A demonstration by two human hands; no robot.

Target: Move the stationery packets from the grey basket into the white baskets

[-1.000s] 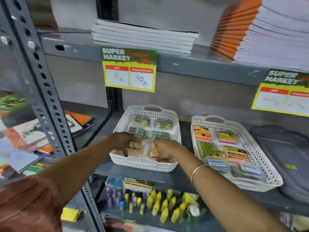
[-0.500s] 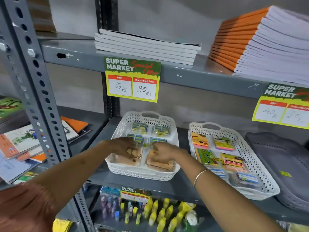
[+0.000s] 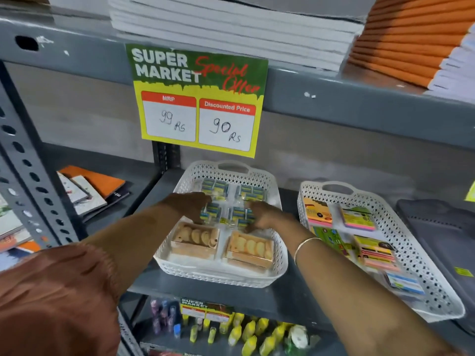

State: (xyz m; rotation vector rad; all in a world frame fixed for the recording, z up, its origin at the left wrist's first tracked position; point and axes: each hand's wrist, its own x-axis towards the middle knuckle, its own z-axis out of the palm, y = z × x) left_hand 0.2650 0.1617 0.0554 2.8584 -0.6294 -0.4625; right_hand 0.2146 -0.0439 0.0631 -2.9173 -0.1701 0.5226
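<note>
The left white basket (image 3: 280, 268) sits on the middle shelf. It holds blue-and-yellow packets (image 3: 215, 187) at the back and two tan packs (image 3: 195, 241) at the front. My left hand (image 3: 189, 205) pinches a blue-and-yellow packet (image 3: 212, 214) in the middle row. My right hand (image 3: 268, 217) pinches the neighbouring packet (image 3: 239, 215). Both packets still lie in the basket. The right white basket (image 3: 426, 281) holds several coloured sticky-note packets (image 3: 357, 218). The grey basket (image 3: 444, 242) stands at the far right, partly cut off.
A price sign (image 3: 199, 98) hangs from the upper shelf edge above the left basket. White books (image 3: 231, 27) and orange books (image 3: 411, 39) are stacked above. A perforated upright (image 3: 23, 160) stands left, notebooks (image 3: 90, 186) beyond it. Yellow bottles (image 3: 246, 335) fill the shelf below.
Both hands left the tan packs at the basket's front and moved back onto the middle row of blue-and-yellow packets. The view has come closer to the shelf.
</note>
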